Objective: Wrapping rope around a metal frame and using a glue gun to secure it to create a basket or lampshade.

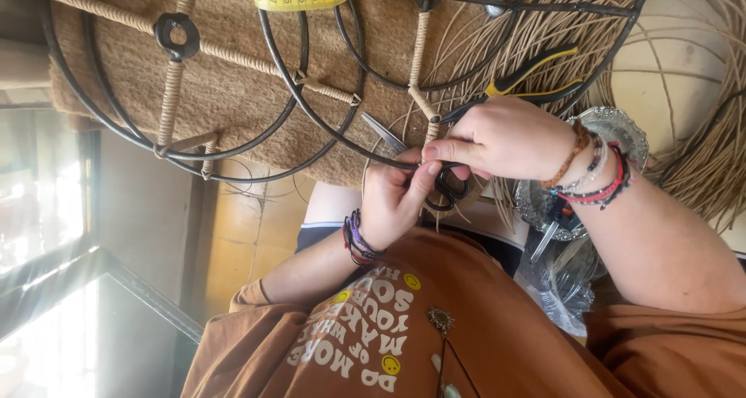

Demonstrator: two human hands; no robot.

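Fingers of both hands pinch a thin cane strand [432,126] against the round black metal frame [311,111].

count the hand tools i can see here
2: black-handled scissors between the left hand and right hand, and yellow-handled pliers lying just above the right hand. Others may be hidden in the silver tray.
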